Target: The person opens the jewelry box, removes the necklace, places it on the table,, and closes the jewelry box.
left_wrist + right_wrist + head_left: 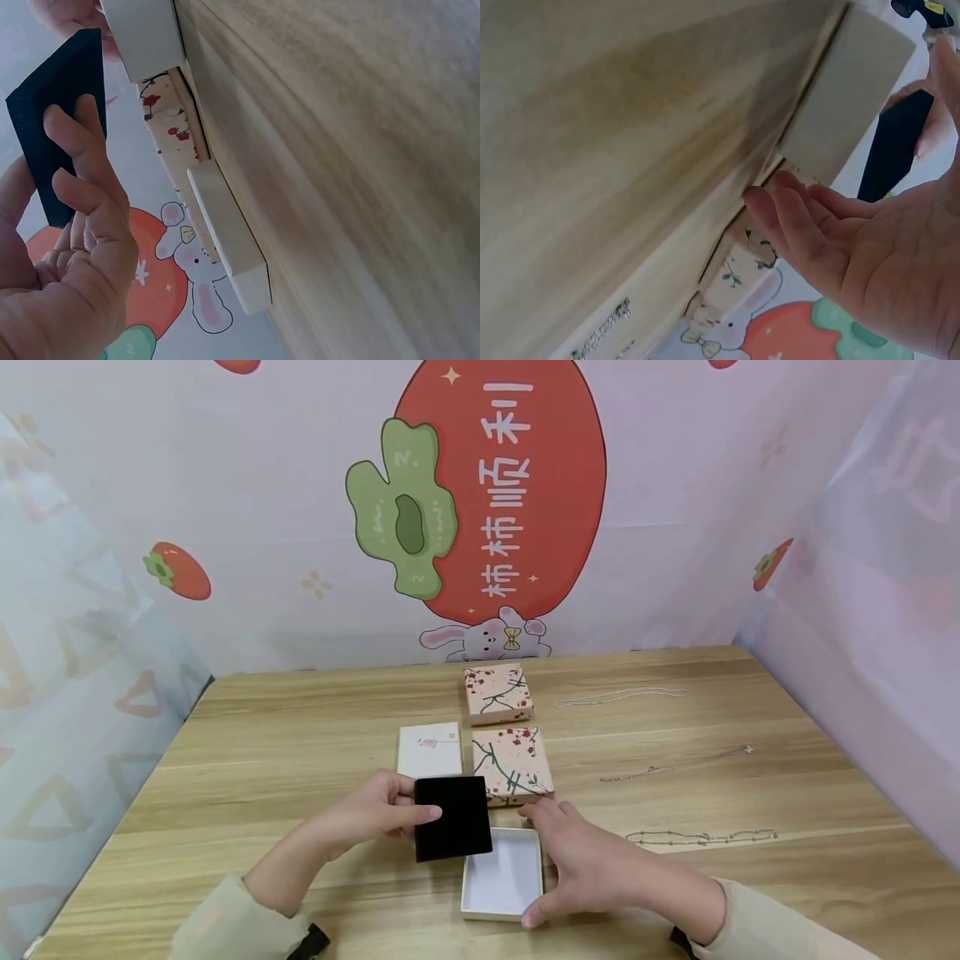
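In the head view my left hand [382, 814] pinches a thin black square pad [453, 831], thumb on top and fingers beneath. The pad is tilted above the far-left part of a shallow open white box [501, 881], hiding that corner. Around the box's right side lies my right hand [588, 864], its thumb by the near corner and fingers past the far edge. The right wrist view shows those fingers [799, 225] loosely bent at the end of the box; firm contact cannot be told. Bare white interior shows in the box.
Two pink blossom-patterned boxes, one nearer [512, 766] and one farther [498, 693], stand beyond the open box. A white box or lid with a pink flower [429, 750] lies left of them. To the right lie three thin chains: far [621, 696], middle [652, 770], near [703, 838].
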`<state>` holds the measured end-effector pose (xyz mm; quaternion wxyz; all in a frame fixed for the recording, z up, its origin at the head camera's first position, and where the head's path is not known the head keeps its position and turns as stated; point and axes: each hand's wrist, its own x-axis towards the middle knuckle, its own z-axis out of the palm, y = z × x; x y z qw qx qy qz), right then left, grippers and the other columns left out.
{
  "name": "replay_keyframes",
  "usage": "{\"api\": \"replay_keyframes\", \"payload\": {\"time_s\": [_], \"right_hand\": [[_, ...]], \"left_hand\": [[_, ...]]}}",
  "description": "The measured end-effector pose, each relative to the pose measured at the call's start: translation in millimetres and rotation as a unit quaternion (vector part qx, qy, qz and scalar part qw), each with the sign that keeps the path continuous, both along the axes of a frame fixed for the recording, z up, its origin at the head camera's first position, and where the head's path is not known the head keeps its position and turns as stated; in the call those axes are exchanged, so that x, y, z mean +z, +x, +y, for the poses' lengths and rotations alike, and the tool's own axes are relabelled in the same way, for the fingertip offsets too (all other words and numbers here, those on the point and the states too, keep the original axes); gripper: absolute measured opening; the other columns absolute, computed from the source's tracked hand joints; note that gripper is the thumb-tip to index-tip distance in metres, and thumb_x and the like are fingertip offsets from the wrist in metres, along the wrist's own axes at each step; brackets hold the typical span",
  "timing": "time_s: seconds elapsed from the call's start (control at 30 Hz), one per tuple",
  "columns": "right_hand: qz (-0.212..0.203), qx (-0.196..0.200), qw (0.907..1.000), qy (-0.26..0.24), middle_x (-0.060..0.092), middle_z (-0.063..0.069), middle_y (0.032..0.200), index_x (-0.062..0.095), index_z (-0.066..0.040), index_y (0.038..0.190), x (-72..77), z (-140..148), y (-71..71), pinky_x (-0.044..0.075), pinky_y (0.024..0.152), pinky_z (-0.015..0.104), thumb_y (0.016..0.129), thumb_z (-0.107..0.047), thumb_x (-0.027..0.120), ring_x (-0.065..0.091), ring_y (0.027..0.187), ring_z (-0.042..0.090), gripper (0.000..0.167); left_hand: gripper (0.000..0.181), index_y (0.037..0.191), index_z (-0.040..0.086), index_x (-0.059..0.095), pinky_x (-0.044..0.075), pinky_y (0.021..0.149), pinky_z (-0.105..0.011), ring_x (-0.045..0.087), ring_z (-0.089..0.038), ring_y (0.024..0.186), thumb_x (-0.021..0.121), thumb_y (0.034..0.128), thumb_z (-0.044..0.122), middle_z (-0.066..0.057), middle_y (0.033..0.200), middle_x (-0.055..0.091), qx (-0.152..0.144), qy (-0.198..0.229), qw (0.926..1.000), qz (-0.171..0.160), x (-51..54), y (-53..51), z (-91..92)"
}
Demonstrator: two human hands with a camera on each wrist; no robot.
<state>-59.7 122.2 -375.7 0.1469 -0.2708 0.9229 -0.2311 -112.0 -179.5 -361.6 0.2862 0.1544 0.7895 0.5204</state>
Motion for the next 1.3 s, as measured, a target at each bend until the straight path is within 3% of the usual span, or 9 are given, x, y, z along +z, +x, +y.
{"api": "replay_keyframes", "payload": {"time_s": [0.07,0.2,0.37,0.6,0.87,1.07,1.3], "right_hand": [[0.007,0.009,0.9998,0.016,0.047,0.005,0.142,0.037,-0.003,0.146,-1.3,-2,0.0,0.047,0.101,0.044,0.063,-0.07,0.08,0.045,0.123,0.019,0.115],[0.026,0.026,0.9989,0.029,0.05,0.003,0.135,0.041,-0.004,0.142,-2.7,-3,-1.3,0.047,0.101,0.04,0.066,-0.061,0.084,0.046,0.119,0.018,0.105],[0.057,0.029,0.9979,-0.004,0.05,0.004,0.131,0.045,-0.002,0.137,-2.4,-3,-2.4,0.05,0.098,0.035,0.068,-0.043,0.087,0.05,0.112,0.014,0.091],[0.117,0.0,0.9909,-0.067,0.048,0.005,0.123,0.039,-0.002,0.134,0.4,-4,-7.7,0.052,0.081,0.026,0.064,-0.031,0.089,0.052,0.093,0.01,0.091],[0.146,-0.029,0.9844,-0.093,0.049,0.004,0.126,0.036,-0.003,0.137,2.7,-5,-17.6,0.053,0.088,0.031,0.062,-0.028,0.09,0.053,0.099,0.012,0.096],[0.161,-0.034,0.982,-0.093,0.049,0.004,0.125,0.037,-0.003,0.137,2.7,-7,-19.6,0.052,0.092,0.033,0.062,-0.029,0.09,0.051,0.102,0.013,0.096],[0.173,-0.033,0.9804,-0.089,0.048,0.003,0.125,0.036,-0.005,0.138,4.3,-9,-21.7,0.051,0.095,0.034,0.063,-0.033,0.09,0.049,0.105,0.011,0.096]], "left_hand": [[0.028,0.1,0.0,0.069,0.048,0.066,-0.03,0.063,-0.012,0.068,0.069,0.0936,0.027,0.007,0.071,0.071,-0.005,0.004,1.0,-0.002,-1.1,0.5,1.4],[0.026,0.081,0.006,0.06,0.048,0.065,-0.029,0.062,-0.013,0.066,0.068,0.0939,0.027,0.008,0.057,0.057,-0.009,0.0,1.0,0.002,-1.4,1.2,3.6],[0.034,0.071,0.012,0.047,0.05,0.067,-0.033,0.064,-0.015,0.066,0.068,0.094,0.027,0.009,0.052,0.046,-0.011,-0.001,0.9999,0.009,1.4,3.0,6.3],[0.026,0.078,0.007,0.06,0.054,0.068,-0.037,0.066,-0.018,0.065,0.069,0.093,0.027,0.006,0.053,0.055,0.003,-0.005,0.9993,0.037,9.9,6.8,14.0],[0.024,0.094,0.002,0.072,0.05,0.059,-0.031,0.066,-0.017,0.06,0.071,0.0913,0.025,-0.003,0.068,0.072,0.018,-0.012,0.9965,0.08,21.9,8.0,29.4],[0.024,0.098,-0.001,0.072,0.048,0.058,-0.028,0.063,-0.011,0.057,0.071,0.0908,0.022,-0.008,0.071,0.074,0.029,-0.013,0.996,0.084,25.8,7.2,36.5],[0.024,0.099,-0.005,0.071,0.049,0.056,-0.029,0.063,-0.011,0.056,0.071,0.0908,0.018,-0.012,0.074,0.074,0.016,-0.003,0.9957,0.091,25.5,4.5,41.6]]}}
